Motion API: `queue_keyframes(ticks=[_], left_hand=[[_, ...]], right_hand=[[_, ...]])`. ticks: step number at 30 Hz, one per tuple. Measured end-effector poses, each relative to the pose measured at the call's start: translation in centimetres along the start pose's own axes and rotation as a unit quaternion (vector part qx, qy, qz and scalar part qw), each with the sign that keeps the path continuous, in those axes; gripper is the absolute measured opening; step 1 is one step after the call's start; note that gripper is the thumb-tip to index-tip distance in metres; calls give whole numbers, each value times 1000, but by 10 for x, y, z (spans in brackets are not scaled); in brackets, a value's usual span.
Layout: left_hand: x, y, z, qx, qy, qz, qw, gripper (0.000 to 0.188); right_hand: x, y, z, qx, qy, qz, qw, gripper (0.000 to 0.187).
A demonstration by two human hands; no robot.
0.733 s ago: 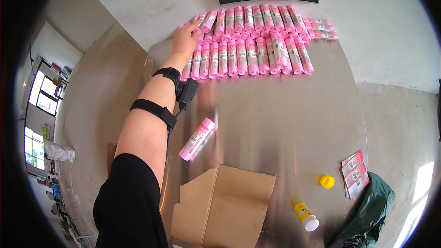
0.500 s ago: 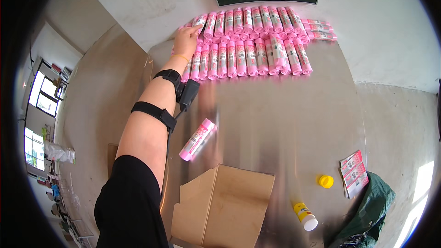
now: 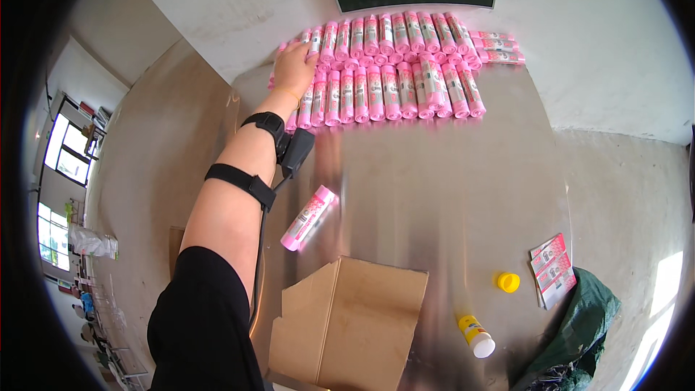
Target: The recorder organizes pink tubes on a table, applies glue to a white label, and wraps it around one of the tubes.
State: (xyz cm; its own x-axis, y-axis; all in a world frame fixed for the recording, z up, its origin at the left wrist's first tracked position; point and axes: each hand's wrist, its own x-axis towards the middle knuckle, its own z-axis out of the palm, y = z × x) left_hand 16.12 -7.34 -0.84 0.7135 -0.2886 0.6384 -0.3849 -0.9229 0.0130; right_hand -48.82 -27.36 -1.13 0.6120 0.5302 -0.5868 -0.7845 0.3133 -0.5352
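Note:
My left hand (image 3: 295, 70) reaches to the far left end of a stack of pink rolls, which look like rolled plastic bags. It touches the rolls there, and its fingers are mostly hidden, so I cannot tell whether it grips one. A back row of pink rolls (image 3: 386, 35) and a front row (image 3: 375, 94) lie side by side with printed paper bands. One single pink roll (image 3: 309, 219) lies slanted on the metal table, below my left forearm. My right hand is out of view.
An open cardboard box (image 3: 369, 322) stands at the table's near edge. To its right are a yellow-and-white bottle (image 3: 476, 336), a yellow cap (image 3: 508, 282), printed cards (image 3: 552, 271) and a dark green plastic bag (image 3: 586, 318). Three rolls (image 3: 499, 48) lie sideways at the far right, against the wall.
My left hand has shifted slightly at the left end of the rolls, and its outstretched finger no longer shows. The whole view has moved a little; the single roll still lies in place.

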Motion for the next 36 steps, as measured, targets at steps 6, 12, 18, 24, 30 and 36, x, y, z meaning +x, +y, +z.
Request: queue_keyframes(ticks=[6, 12, 18, 24, 30, 36], left_hand=[[-52, 14, -55, -219, -145, -123, 957, 34], [-151, 57, -161, -184, -440, -186, 859, 47], [-187, 81, -181, -186, -458, -161, 855, 52], [-191, 66, -194, -327, -454, -325, 762, 33], [-169, 146, -310, -796, -289, -369, 383, 41], [-175, 192, -356, -861, -271, -328, 279, 45]], right_hand=[[3, 2, -1, 7, -28, -21, 999, 28], [6, 5, 1, -13, -79, -42, 996, 29], [11, 5, -5, -66, -163, -74, 982, 35], [14, -3, 3, -47, -245, -45, 967, 36], [8, -1, -2, -35, -280, -37, 959, 37], [11, 4, -4, -45, -274, -67, 958, 39]])
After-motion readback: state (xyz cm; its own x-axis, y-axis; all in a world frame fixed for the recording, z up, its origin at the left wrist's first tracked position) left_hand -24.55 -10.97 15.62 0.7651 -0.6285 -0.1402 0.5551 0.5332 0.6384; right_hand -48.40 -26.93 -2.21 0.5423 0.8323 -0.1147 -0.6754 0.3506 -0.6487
